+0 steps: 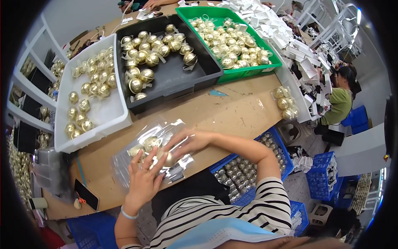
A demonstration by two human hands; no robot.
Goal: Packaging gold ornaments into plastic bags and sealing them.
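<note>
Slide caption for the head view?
Left hand and right hand on clear packaging with gold balls, near a white tray and a black tray.

Black phone (88, 196) on brown table (238, 103)

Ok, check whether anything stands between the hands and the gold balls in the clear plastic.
Only the clear plastic packaging might: it lies around the gold balls, right at the left hand and right hand. Glare hides whether either hand touches the balls directly. Nothing else visible intervenes.
</note>
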